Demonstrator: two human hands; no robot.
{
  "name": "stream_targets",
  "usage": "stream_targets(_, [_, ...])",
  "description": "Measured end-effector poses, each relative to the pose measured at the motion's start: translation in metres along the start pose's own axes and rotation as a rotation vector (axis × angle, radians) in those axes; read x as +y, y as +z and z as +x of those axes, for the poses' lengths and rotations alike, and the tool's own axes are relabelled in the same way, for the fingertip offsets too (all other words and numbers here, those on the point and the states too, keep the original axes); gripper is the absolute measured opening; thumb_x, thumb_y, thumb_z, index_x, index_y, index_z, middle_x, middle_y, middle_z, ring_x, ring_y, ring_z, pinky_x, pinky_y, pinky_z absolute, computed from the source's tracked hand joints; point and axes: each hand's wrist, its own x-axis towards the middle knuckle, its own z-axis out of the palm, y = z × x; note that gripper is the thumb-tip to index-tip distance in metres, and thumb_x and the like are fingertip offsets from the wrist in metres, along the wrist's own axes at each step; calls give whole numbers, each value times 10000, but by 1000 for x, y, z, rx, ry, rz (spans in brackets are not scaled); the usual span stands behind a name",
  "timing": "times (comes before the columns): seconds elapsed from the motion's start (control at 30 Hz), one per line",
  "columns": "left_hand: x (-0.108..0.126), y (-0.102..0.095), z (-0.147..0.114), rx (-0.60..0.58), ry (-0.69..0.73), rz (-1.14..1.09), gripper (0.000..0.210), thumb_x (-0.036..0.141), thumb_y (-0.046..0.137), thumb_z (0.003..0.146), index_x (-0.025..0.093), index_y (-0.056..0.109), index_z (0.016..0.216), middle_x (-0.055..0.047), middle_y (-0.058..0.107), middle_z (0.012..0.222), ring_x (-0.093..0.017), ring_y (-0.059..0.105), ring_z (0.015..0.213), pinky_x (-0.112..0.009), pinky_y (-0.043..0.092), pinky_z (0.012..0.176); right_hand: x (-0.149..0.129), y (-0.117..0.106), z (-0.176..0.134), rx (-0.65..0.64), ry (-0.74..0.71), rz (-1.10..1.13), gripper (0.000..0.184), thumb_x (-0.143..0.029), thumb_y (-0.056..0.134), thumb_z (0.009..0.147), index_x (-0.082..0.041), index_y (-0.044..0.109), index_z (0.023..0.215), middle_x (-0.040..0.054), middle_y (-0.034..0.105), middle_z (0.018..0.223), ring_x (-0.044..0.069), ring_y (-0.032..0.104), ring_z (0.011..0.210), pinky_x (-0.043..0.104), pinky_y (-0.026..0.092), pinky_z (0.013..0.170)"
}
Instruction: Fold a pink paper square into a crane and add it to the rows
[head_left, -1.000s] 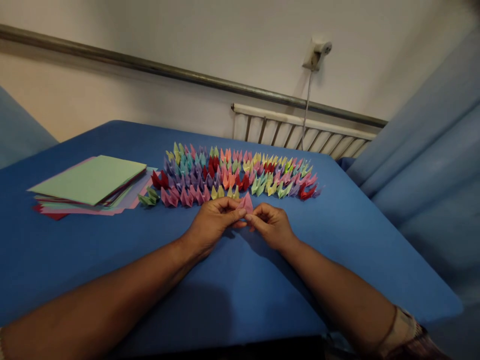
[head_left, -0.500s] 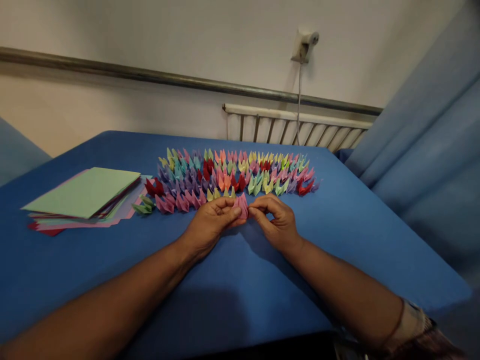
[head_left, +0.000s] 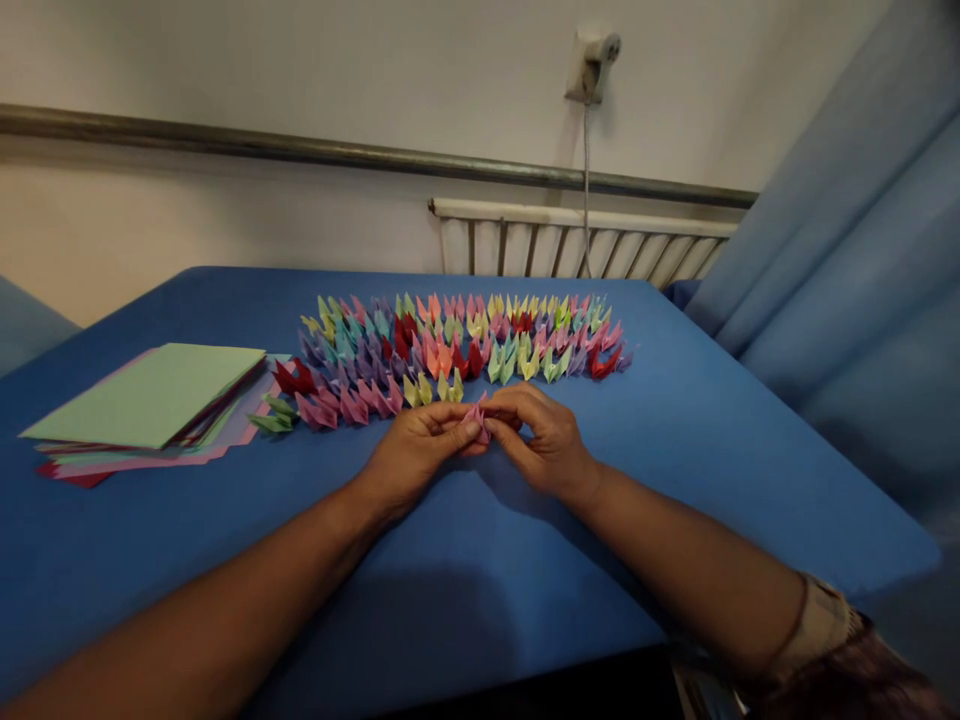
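Observation:
A small pink folded paper piece [head_left: 479,417], shaped like the origami around it, is held between my two hands above the near part of the blue table [head_left: 585,590]. My left hand [head_left: 421,447] pinches it from the left with thumb and fingers. From the right, my right hand [head_left: 541,440] has thumb and forefinger closed on its edge. The fingertips cover much of the piece. Just beyond the hands stand rows of folded paper origami [head_left: 442,355] in many colours, the nearest yellow ones [head_left: 450,386] close to my left fingers.
On the left lies a stack of coloured paper sheets [head_left: 150,390], pale green on top. A green origami piece [head_left: 274,415] sits beside it. Behind the table are a wall pipe [head_left: 300,148], a radiator [head_left: 570,215] and a plugged-in cord [head_left: 586,190]. A blue curtain [head_left: 840,220] hangs at right.
My right hand has moved slightly left, closer to my left hand, and its fingers now overlap the pink piece's right side more. The camera view has shifted a little.

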Motion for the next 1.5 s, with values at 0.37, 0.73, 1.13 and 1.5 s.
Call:
stream_targets(0.37, [-6,-4,4,-12,-99,-59,338,397,886,616,153,744,803,-14,704,752,-106,650,695,-206,553,709,7,5,4,-27,260,227,98,-284,698,829,-200,668,870,-1,600,808,87,521,594,230,448,557])
stream_targets(0.73, [-4,-5,4,-51,-69,17,292,412,841,687,158,728,777,-20,689,748,-109,632,676,-237,556,707,23,0,10,-214,503,586,240,-410,718,779,-193,617,770,-30,644,680,101,597,591,244,502,595])
stream_targets(1.13, [-3,-7,5,-93,-114,45,331,438,836,678,136,705,706,-18,641,677,-99,595,619,-214,545,637,15,-1,5,-230,429,367,42,-214,678,763,-189,645,770,-44,591,668,66,498,539,189,406,510])
stream_targets(1.5, [-2,-10,5,-102,-139,20,322,417,833,696,127,710,767,-57,675,756,-122,620,675,-211,561,621,20,0,6,-262,460,560,137,-315,692,797,-186,648,786,-18,650,731,112,634,638,261,536,647])
